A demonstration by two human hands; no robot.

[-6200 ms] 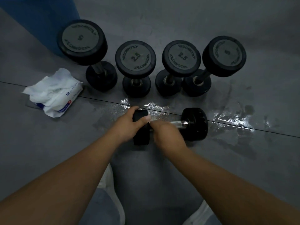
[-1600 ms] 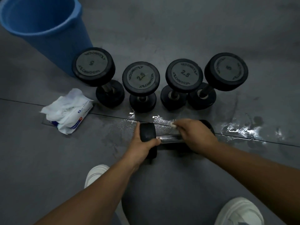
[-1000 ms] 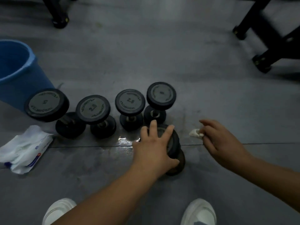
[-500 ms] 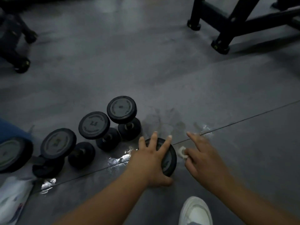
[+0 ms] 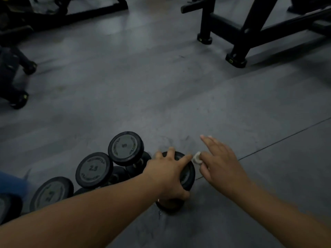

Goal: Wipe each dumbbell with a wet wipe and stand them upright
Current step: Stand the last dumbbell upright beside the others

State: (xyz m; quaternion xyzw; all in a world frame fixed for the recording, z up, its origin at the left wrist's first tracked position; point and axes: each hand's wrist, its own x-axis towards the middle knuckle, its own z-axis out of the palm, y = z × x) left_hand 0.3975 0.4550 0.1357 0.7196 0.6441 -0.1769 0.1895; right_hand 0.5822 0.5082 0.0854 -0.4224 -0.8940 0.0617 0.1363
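The grey rubber floor (image 5: 161, 90) takes up most of the room, with one thin seam (image 5: 268, 145) running across it. Two lots of black gym gear stand at the far side: a bench frame (image 5: 250, 33) on the right and a darker machine (image 5: 16, 72) on the left. One blue bucket (image 5: 10, 181) is a blur at the left edge.

I count five dumbbells. Four stand on end in a slanting row: the far dumbbell (image 5: 126, 148), the middle dumbbell (image 5: 94, 170) and near dumbbell (image 5: 51, 194), both marked 2.5, and an edge dumbbell (image 5: 7, 206) that is mostly cut off. The fifth dumbbell (image 5: 187, 173) stands roughly upright at the right end of the row, just beside the far one, with its lower head on the floor.

The left hand (image 5: 168, 176) reaches in with the arm stretched out, palm down on that dumbbell's top head. Its fingers (image 5: 171, 152) are spread and hooked over the rim, and the thumb is wrapped round the near side.

The right hand (image 5: 220, 163) hangs palm down just right of the head. Its long fingers (image 5: 209, 142) are stretched forward and close together, while the thumb pinches one small balled wet wipe (image 5: 197, 157). The wipe sits by the rim; I cannot tell whether it touches.
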